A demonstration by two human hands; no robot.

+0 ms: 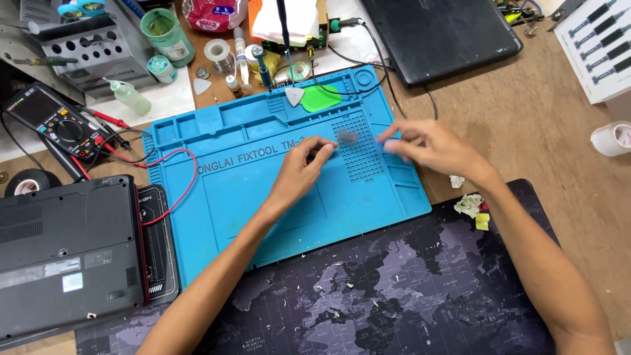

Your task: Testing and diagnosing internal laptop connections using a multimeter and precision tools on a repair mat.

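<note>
Both hands hovered over the blue silicone repair mat [250, 197], close together above its gridded screw-tray section [358, 151]. The left hand [299, 174] pinched a small dark object [347, 137] between thumb and fingertips; motion blur hid its shape, so I could not tell what it was, only that it sat just beyond the fingertips, toward the right hand. The right hand [430, 148] lay just to the other side of that blur, fingers curled inward, and whether it gripped anything could not be told. The left hand was the nearer of the 2 to the object, and the gap between the hands ran roughly left to right across the mat.

The mat looked soft and matte, moulded with shallow compartments. A green plastic pry card [320, 98] and a white triangular pick [294, 96] lay at its far edge. A closed dark laptop [66, 256] sat at the left with its underside up, beside a multimeter [56, 125] with red leads [172, 177]. A dark map-printed desk pad [394, 289] lay nearest.
</note>
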